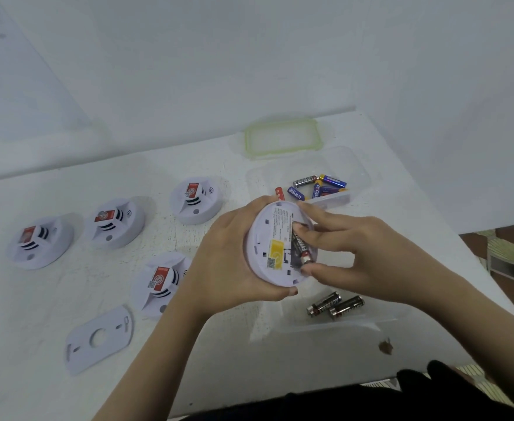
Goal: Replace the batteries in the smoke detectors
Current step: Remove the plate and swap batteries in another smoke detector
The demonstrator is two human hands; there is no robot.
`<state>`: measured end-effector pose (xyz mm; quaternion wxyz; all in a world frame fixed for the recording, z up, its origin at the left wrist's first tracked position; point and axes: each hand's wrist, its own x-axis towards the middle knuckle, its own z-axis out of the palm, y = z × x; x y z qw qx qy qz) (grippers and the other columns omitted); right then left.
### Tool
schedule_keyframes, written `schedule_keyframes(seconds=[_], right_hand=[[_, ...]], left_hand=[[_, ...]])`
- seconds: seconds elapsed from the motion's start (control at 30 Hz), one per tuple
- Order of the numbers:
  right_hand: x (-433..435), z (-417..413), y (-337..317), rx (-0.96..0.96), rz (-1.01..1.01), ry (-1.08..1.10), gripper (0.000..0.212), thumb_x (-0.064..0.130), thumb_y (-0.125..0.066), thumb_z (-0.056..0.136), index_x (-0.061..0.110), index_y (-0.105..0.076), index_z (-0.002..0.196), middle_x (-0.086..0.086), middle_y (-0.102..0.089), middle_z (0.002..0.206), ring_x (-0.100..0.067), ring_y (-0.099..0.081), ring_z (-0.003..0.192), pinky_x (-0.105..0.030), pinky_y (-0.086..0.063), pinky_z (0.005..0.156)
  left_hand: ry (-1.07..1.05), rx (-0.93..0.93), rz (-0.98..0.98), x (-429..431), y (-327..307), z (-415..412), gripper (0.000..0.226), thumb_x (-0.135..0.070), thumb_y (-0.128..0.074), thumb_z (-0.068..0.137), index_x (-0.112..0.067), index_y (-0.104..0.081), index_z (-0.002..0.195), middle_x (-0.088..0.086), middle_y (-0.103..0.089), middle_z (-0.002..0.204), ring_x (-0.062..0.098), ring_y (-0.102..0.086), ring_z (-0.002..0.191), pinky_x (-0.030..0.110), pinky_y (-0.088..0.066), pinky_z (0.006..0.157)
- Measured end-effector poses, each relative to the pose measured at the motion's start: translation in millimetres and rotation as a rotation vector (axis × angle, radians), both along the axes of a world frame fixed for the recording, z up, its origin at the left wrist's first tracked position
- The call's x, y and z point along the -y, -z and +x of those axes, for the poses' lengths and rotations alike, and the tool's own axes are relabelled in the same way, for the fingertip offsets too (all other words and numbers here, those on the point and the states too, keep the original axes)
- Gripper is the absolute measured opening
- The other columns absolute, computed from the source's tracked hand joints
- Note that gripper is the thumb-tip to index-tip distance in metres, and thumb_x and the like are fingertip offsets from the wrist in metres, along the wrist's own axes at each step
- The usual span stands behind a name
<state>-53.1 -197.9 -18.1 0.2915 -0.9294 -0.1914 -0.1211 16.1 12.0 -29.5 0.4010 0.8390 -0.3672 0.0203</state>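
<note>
Cradling a round white detector (272,238) from its left side, the left hand (228,256) curls its fingers over the far rim and its thumb under the near rim, holding the unit above the table (37,314) with its back turned up to the camera. The right hand (356,253) reaches in from the right and pinches a black battery (299,249) end to end, a fingertip at its far end and the thumb at its near end; the battery lies lengthwise in the open bay on the detector's right half, beside a yellow sticker. Four other detectors (114,223) sit face up on the table to the left, well apart from the hands, each with a red label. A flat white plate (99,338) lies nearest the camera on the left. Behind the hands a clear tub (353,168) holds loose batteries (319,185), blue, black and red, and its green-rimmed lid (281,136) lies just beyond it. Two black cells (336,305) lie side by side in a clear tray (371,320) under the right forearm.
</note>
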Motion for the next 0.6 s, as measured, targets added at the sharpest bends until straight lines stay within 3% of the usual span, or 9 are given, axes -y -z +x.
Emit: schedule_keyframes(seconds=[0.1,0.2,0.27,0.37,0.47,0.53,0.6], right_hand=[[2,-10,3,0.02,0.155,0.042,0.038,0.034,-0.051,0.086,0.014,-0.069,0.113,0.008,-0.05,0.138,0.0,-0.053,0.12,-0.023,-0.048,0.094],[7,-19,3,0.013,0.194,0.074,0.029,0.027,-0.05,0.084,0.016,-0.074,0.095,0.01,-0.053,0.133,0.006,-0.049,0.122,-0.014,-0.041,0.097],[11,-22,2,-0.071,0.128,0.033,0.026,0.029,-0.05,0.08,0.022,-0.074,0.087,0.007,-0.055,0.134,0.004,-0.046,0.125,-0.016,-0.038,0.098],[16,-19,4,-0.18,0.093,-0.01,0.029,0.043,-0.053,0.081,0.031,-0.071,0.1,0.01,-0.052,0.138,0.003,-0.042,0.128,-0.017,-0.033,0.102],[21,-1,4,-0.097,0.148,0.026,0.035,0.041,-0.055,0.083,0.026,-0.067,0.113,0.016,-0.063,0.118,0.007,-0.053,0.11,-0.01,-0.038,0.093],[27,19,1,-0.055,0.176,0.098,0.033,0.036,-0.054,0.084,0.02,-0.069,0.108,0.018,-0.066,0.099,0.006,-0.058,0.087,-0.006,-0.041,0.078],[35,46,-4,-0.045,0.127,0.209,0.026,0.028,-0.056,0.083,0.017,-0.07,0.102,0.008,-0.067,0.09,0.0,-0.056,0.073,-0.01,-0.041,0.071]], left_hand=[[-0.008,-0.036,-0.07,-2,3,4,0.101,-0.044,-0.09,0.048,-0.026,-0.044,0.136,-0.013,-0.058,0.125,0.015,-0.058,0.115,0.039,-0.052,0.092],[-0.067,-0.003,-0.117,-5,8,11,0.1,-0.049,-0.085,0.051,-0.017,-0.043,0.136,-0.005,-0.054,0.13,0.018,-0.052,0.122,0.045,-0.047,0.098],[-0.133,0.08,-0.115,-5,9,17,0.1,-0.055,-0.081,0.051,-0.011,-0.045,0.133,-0.003,-0.047,0.135,0.015,-0.042,0.129,0.039,-0.039,0.108],[-0.197,0.194,-0.108,-1,10,25,0.1,-0.061,-0.077,0.051,-0.004,-0.05,0.129,-0.001,-0.044,0.133,0.011,-0.037,0.129,0.023,-0.03,0.111],[-0.218,0.102,-0.182,5,9,29,0.099,-0.057,-0.081,0.049,-0.01,-0.049,0.131,-0.006,-0.051,0.132,-0.001,-0.045,0.124,0.012,-0.033,0.105],[-0.224,0.031,-0.244,11,9,31,0.101,-0.054,-0.082,0.047,-0.014,-0.048,0.133,-0.005,-0.054,0.133,-0.001,-0.048,0.124,0.012,-0.036,0.102],[-0.224,0.018,-0.281,19,8,35,0.1,-0.052,-0.082,0.047,-0.017,-0.045,0.133,-0.006,-0.054,0.132,-0.003,-0.049,0.123,0.01,-0.037,0.1]])
